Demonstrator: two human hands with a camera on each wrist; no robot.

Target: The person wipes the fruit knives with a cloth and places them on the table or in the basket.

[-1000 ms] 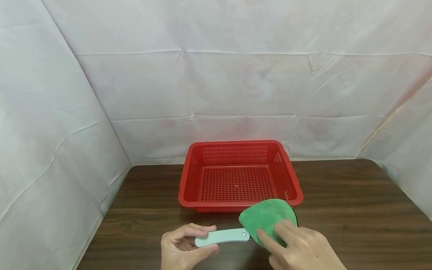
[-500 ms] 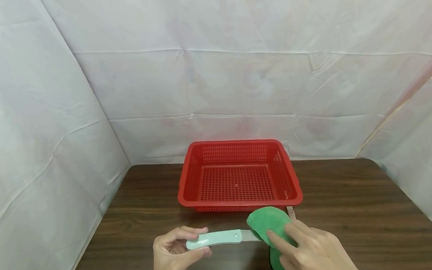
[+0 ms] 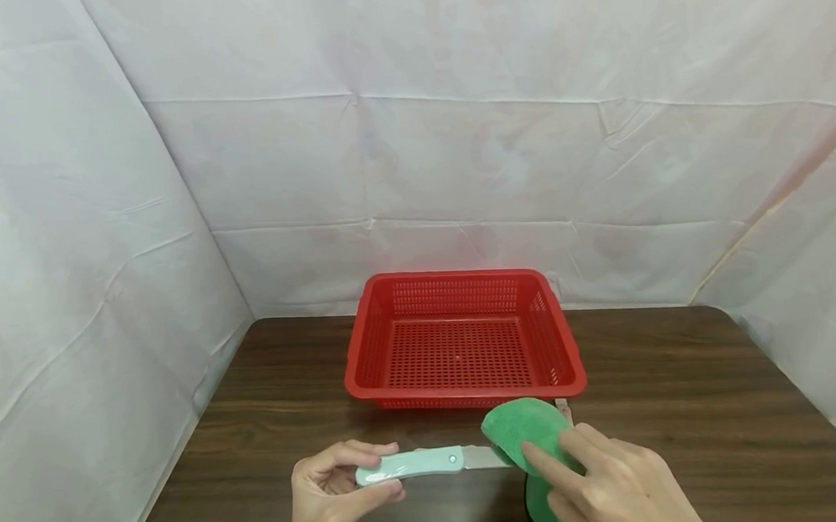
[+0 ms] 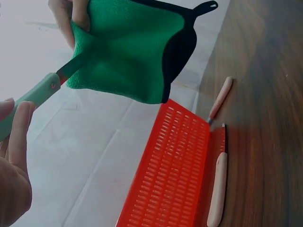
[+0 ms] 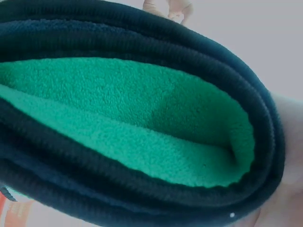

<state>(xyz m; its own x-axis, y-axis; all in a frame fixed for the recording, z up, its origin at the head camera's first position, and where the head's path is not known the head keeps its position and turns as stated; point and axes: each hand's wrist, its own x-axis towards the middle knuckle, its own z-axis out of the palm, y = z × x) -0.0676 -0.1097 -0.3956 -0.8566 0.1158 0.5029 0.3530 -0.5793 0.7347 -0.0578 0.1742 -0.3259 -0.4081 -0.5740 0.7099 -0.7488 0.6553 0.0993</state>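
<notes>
The left hand [image 3: 328, 494], on the near side of the red basket [image 3: 462, 396], pinches the mint-green knife [image 3: 410, 463] by its handle, thumb below and fingers above. The knife is held roughly level and parallel to the basket's near rim, its handle to the left, its blade [image 3: 483, 457] pointing right. The far part of the blade runs in under the green cloth [image 3: 523, 424], so its tip is hidden.

The right hand [image 3: 614, 480], nearer than the basket's front right corner, grips that cloth, with the index finger laid along its upper face. The cloth is bent over at the blade, one lobe showing in front of that corner and another hanging lower, beside the hand. Black edging [image 4: 180, 52] borders it, with a small loop [image 4: 208, 7] at one corner; the right wrist view looks into its green fold.

Farther out, the left wrist view shows two pale-handled knives [image 4: 218, 189] [image 4: 221, 99] lying on the counter [image 3: 685, 404] close to the basket; whether either touches it cannot be told. The basket stands upright on the dark wood-grained counter. Behind the basket rises creased white sheeting [image 3: 455, 155].
</notes>
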